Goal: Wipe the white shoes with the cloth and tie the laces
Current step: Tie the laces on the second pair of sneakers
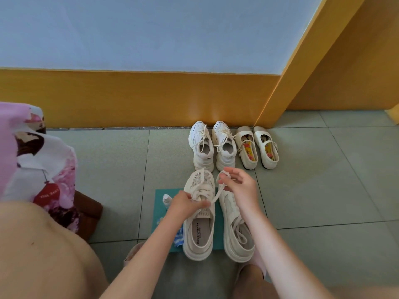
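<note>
Two cream-white lace-up shoes stand side by side on a teal mat (160,200) on the floor. My left hand (183,207) pinches a lace at the tongue of the left shoe (199,229). My right hand (238,186) holds the other lace end (223,174) looped round its fingers, above the toe of the right shoe (235,234), whose laces lie loose. A blue-and-white cloth (178,237) lies crumpled on the mat beside the left shoe, partly hidden by my left forearm.
A small white bottle (166,199) stands on the mat's left part. Behind, by the yellow skirting, sit a pair of white sneakers (212,145) and a pair of cream strap shoes (257,146). A floral fabric (38,169) and my knee fill the left.
</note>
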